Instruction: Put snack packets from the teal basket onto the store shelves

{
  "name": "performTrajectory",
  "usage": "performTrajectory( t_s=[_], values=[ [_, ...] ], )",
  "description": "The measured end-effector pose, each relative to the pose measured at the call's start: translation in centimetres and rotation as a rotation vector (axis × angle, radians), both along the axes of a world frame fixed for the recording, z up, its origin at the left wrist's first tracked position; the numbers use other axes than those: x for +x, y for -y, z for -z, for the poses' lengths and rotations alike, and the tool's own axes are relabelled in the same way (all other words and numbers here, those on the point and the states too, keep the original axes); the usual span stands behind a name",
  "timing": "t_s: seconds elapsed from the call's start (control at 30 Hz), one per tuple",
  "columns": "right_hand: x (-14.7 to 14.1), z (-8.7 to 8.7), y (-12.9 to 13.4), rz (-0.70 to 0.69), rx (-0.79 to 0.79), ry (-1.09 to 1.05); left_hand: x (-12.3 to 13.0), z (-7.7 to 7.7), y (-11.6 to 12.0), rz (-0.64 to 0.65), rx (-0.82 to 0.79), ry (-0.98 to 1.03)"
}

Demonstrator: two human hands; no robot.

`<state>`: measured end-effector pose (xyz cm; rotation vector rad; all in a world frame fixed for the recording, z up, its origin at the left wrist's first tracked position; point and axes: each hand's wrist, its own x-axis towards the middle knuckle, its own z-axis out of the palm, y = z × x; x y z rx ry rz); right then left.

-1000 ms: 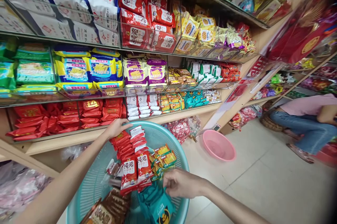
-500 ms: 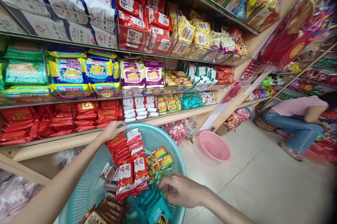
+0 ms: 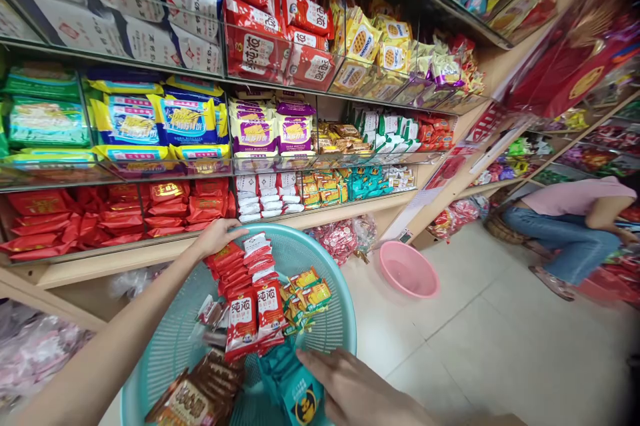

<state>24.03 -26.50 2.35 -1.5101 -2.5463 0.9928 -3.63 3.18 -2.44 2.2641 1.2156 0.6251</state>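
Note:
A round teal plastic basket (image 3: 330, 266) is in front of me, and my left hand (image 3: 220, 237) is closed on its far-left rim. Inside are red-and-white biscuit packets (image 3: 255, 309), some standing in rows, and small yellow-green packets (image 3: 307, 296) to their right. Brown wafer-like packets (image 3: 200, 393) lie at the near left, beside small clear-wrapped pieces (image 3: 213, 313). My right hand (image 3: 350, 386) is at the near right of the basket, its index finger and thumb on the edge of the teal snack packets (image 3: 295, 386). Its other fingers are hidden.
Shelves with clear fronts (image 3: 280, 163) hold rows of packaged snacks ahead. A pink basin (image 3: 409, 269) sits on the tiled floor to the right. Farther right, a person in a pink top (image 3: 575, 203) sits low by more goods. Bagged items (image 3: 343, 239) lie under the shelf.
My right hand has moved down and nearer, from beside the teal packets onto their edge. The teal packets have shifted slightly. My left hand stays on the rim.

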Motion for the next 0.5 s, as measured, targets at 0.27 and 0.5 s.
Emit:
performTrajectory(
  t_s=[0.27,0.5],
  values=[
    [-0.3,1.6,-0.2,-0.098,0.223,0.062,-0.1,0.0,0.1,0.005,0.008,-0.023],
    [-2.1,8.7,-1.0,-0.076,0.941,-0.172,-0.1,-0.6,0.7,0.006,0.000,-0.020]
  ],
)
